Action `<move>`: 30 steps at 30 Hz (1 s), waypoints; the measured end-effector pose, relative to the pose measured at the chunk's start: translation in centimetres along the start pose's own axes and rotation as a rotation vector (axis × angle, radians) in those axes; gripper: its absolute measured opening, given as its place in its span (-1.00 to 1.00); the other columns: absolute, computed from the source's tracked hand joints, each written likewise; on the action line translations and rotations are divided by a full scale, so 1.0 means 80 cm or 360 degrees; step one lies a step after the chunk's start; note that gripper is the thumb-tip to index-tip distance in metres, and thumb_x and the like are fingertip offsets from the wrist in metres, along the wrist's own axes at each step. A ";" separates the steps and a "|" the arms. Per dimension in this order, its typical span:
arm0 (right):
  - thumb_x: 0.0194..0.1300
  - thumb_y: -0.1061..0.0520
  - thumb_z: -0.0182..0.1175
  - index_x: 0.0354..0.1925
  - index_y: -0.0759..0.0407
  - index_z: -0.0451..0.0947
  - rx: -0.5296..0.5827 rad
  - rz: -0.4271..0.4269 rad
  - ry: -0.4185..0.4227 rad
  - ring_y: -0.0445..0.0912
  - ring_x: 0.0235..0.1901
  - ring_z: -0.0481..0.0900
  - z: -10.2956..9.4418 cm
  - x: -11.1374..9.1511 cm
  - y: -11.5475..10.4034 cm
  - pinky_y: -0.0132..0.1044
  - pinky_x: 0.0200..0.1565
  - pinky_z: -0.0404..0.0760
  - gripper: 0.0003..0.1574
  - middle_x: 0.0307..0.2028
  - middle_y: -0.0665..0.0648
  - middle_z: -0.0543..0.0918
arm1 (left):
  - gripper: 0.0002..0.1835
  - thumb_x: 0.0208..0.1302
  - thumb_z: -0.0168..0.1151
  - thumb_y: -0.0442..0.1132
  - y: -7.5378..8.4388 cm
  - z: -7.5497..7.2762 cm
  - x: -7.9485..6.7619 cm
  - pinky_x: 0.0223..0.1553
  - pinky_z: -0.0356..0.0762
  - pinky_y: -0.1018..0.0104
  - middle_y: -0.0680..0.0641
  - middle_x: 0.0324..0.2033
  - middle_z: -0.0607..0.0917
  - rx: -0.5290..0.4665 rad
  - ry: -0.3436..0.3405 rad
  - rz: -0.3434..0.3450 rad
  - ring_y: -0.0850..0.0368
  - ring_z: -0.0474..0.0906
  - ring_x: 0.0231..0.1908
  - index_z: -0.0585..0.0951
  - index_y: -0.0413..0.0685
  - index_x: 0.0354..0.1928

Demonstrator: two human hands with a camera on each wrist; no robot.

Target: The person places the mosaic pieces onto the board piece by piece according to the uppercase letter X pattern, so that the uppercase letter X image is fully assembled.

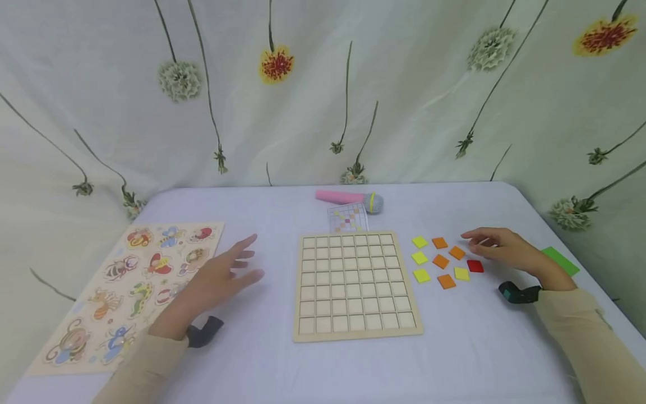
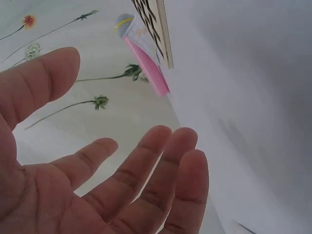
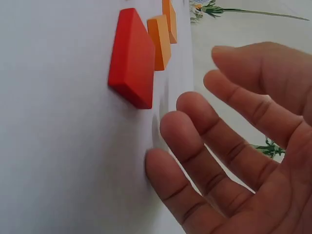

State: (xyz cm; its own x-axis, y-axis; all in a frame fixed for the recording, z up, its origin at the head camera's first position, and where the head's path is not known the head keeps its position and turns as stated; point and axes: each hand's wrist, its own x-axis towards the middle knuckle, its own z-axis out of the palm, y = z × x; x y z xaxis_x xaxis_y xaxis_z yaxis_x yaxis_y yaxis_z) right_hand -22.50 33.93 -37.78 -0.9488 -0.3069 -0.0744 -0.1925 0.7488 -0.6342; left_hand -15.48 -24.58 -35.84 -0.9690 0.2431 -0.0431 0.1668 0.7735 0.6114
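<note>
My left hand (image 1: 218,280) hovers between the insect puzzle board (image 1: 212,234) and the wooden grid board (image 1: 358,286), its fingers spread and holding nothing. Over on the right, my right hand (image 1: 504,248) is just beyond the red square tile (image 1: 475,266), fingers relaxed and slightly bent around nothing. In the right wrist view the red tile (image 3: 131,61) lies flat near the fingertips, with orange tiles (image 3: 160,41) behind it. Yellow tiles (image 1: 421,275) and orange tiles (image 1: 446,281) lie loosely grouped between the grid board and my right hand.
Behind the grid board, a small pattern card (image 1: 348,219) leans by a pink toy microphone (image 1: 339,196). A green piece (image 1: 561,261) lies at the table's right edge, partly behind my right wrist. A flower-print cloth (image 1: 313,112) hangs along the back.
</note>
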 end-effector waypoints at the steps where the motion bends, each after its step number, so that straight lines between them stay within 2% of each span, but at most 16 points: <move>1: 0.55 0.21 0.28 0.30 0.50 0.55 0.0010 -0.0015 -0.0011 0.13 -0.06 0.64 0.000 0.003 0.000 -0.28 -0.16 0.69 -0.50 -0.02 0.30 0.69 | -0.09 0.53 0.34 0.10 0.001 0.002 0.001 0.28 0.54 -0.23 -0.29 0.41 0.59 -0.0005 -0.0017 -0.0004 -0.31 0.60 0.32 0.16 -0.02 0.72; 8: 0.46 0.28 0.35 0.22 0.52 0.62 0.0047 -0.0124 -0.0127 0.04 -0.07 0.67 0.001 0.021 0.001 -0.34 -0.11 0.68 -0.55 0.07 0.39 0.74 | -0.10 0.51 0.36 0.10 0.003 0.016 0.005 0.26 0.57 -0.21 -0.18 0.27 0.71 -0.0128 -0.0138 -0.0068 -0.21 0.68 0.22 0.20 0.06 0.72; 13: 0.40 0.31 0.38 0.18 0.52 0.63 0.0032 -0.0165 -0.0218 0.00 -0.05 0.62 0.001 0.030 -0.001 -0.32 -0.07 0.63 -0.55 0.09 0.39 0.74 | -0.12 0.47 0.41 0.07 0.007 0.026 0.010 0.15 0.61 -0.07 -0.05 0.05 0.78 -0.0150 -0.0190 -0.0101 0.01 0.73 0.01 0.26 0.04 0.69; 17: 0.37 0.35 0.37 0.18 0.51 0.62 0.0085 -0.0140 -0.0285 -0.07 -0.19 0.52 0.003 0.037 0.001 -0.33 -0.17 0.58 -0.56 -0.05 0.27 0.71 | -0.11 0.45 0.43 0.07 0.011 0.033 0.014 0.07 0.60 0.02 -0.03 -0.07 0.77 -0.0161 -0.0239 -0.0102 0.11 0.69 -0.12 0.27 -0.01 0.68; 21: 0.36 0.37 0.36 0.18 0.52 0.61 0.0098 -0.0082 -0.0305 -0.07 -0.28 0.45 0.005 0.041 0.005 -0.33 -0.25 0.50 -0.55 -0.19 0.09 0.57 | -0.11 0.45 0.43 0.05 0.018 0.040 0.018 0.01 0.62 0.07 -0.04 -0.10 0.76 -0.0164 -0.0282 -0.0131 0.11 0.67 -0.16 0.27 -0.04 0.68; 24: 0.36 0.37 0.36 0.17 0.52 0.61 0.0093 -0.0057 -0.0307 -0.06 -0.30 0.43 0.006 0.042 0.008 -0.33 -0.27 0.47 -0.56 -0.23 0.08 0.54 | -0.12 0.44 0.44 0.01 0.026 0.046 0.021 -0.06 0.62 0.12 -0.03 -0.12 0.75 -0.0163 -0.0300 -0.0158 0.11 0.65 -0.21 0.28 -0.03 0.68; 30: 0.34 0.37 0.40 0.14 0.53 0.62 0.0081 -0.0069 -0.0307 -0.08 -0.32 0.43 0.005 0.039 0.007 -0.33 -0.28 0.48 -0.56 -0.25 0.07 0.54 | -0.10 0.42 0.47 -0.04 0.035 0.056 0.026 -0.13 0.62 0.16 -0.02 -0.15 0.75 -0.0169 -0.0303 -0.0145 0.13 0.64 -0.27 0.27 -0.07 0.67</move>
State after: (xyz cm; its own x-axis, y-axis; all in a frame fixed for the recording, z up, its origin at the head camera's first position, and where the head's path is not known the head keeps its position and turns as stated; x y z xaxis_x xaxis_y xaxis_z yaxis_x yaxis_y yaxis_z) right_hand -25.48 33.18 -38.66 -0.8733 -0.4488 -0.1894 -0.2146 0.7035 -0.6775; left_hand -16.21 -19.27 -37.78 -0.9258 0.2889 -0.2438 0.0505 0.7336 0.6777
